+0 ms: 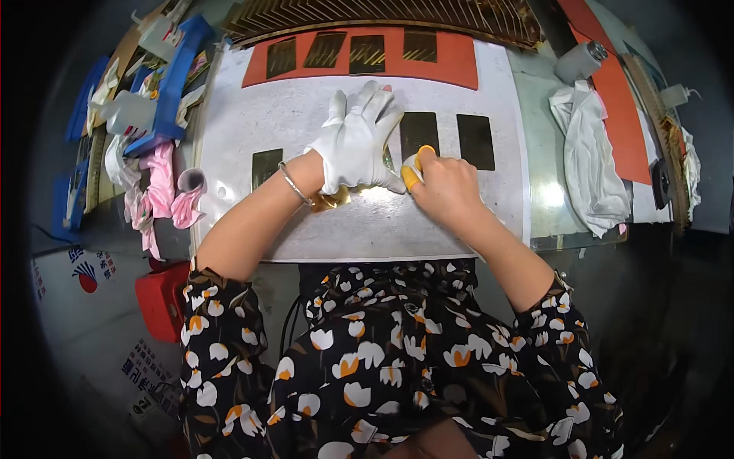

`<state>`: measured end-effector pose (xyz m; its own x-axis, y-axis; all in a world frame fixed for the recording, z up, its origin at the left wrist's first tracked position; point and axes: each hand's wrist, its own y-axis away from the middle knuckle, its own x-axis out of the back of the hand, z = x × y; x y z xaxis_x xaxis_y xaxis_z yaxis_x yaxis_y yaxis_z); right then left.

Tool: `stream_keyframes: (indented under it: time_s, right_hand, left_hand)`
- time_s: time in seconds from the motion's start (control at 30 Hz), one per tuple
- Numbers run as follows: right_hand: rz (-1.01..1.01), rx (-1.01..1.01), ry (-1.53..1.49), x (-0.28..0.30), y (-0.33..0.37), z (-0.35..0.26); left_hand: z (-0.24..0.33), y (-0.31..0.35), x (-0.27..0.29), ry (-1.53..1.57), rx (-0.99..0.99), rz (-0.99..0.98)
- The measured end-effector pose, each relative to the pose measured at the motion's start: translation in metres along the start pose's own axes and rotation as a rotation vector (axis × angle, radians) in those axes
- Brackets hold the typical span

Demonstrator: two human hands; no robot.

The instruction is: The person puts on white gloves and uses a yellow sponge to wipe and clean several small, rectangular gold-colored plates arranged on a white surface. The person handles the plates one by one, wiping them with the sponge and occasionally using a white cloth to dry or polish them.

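Observation:
My left hand (356, 139), in a white glove, presses flat on a shiny gold plate (330, 200) lying on the white work mat (290, 115); only the plate's lower edge shows under the palm. My right hand (445, 187), with yellow finger cots on the fingertips, is closed on a small white wad of cloth (411, 162) held against the plate's right end. Two dark rectangular plates (475, 141) lie just beyond my hands, and another dark plate (266, 167) lies left of my left wrist.
An orange mat (451, 61) at the back carries several dark plates. A white cloth (592, 157) and a plastic bottle (579, 61) lie on the glass at right. Pink cloths (160, 191), a blue tray (180, 73) and bottles crowd the left. A red box (159, 298) sits below the table edge.

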<state>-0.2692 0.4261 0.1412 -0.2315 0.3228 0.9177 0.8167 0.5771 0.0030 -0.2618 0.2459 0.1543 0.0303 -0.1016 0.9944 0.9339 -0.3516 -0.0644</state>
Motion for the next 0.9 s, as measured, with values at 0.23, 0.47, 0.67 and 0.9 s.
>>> stream_keyframes:
  time_s: [0.23, 0.47, 0.67, 0.9]
  right_hand:
    - [-0.02, 0.018, 0.027, 0.001, 0.021, -0.002]
    - [-0.009, 0.122, 0.013, 0.032, -0.006, -0.026]
    - [-0.024, 0.101, 0.026, 0.005, -0.082, -0.041]
    - [-0.074, 0.07, 0.074, -0.01, -0.088, -0.045]
  left_hand:
    - [0.006, 0.047, 0.01, -0.029, 0.206, 0.095]
    - [0.0, 0.061, 0.004, -0.068, 0.235, 0.183]
    - [-0.009, 0.058, 0.008, -0.069, 0.292, 0.092]
    - [-0.012, 0.057, 0.005, -0.005, 0.294, 0.077]
